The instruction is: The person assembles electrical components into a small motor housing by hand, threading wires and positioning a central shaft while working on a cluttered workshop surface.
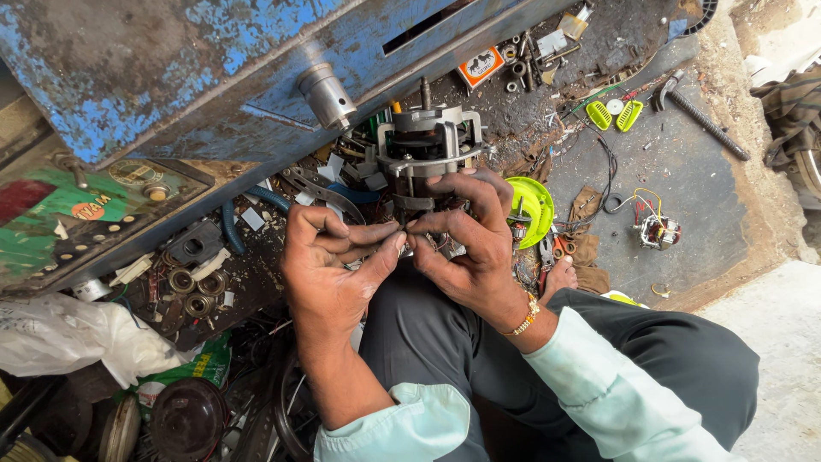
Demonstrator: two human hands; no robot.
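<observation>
- A small electric motor [428,145] is held over the lap, between the knees and a blue metal box [171,77].
- The motor is built of grey cast metal brackets around a dark laminated core; its surfaces look dull and greasy.
- A thin steel shaft [425,92] sticks out of its far end, so the long axis is seen running away from the person, toward the box.
- The near end of the motor is hidden behind the fingers; what lies there cannot be made out.
- The right hand [466,244] is wrapped over the motor's near end, fingers curled on its frame.
- The left hand [329,265] is closed in a pinch, fingertips meeting the right hand's at the motor's lower edge; whatever is pinched is too small to tell.
- A beaded bracelet [523,318] is worn on the right wrist, above pale green sleeves.
- A lime plastic reel [534,205] lies just beside the right hand.
- The box is chipped and rusted, with a steel knob [327,94] jutting out.
- Bearings [192,291], a hammer [697,111] and a second small motor [657,231] are scattered on the grimy floor.
</observation>
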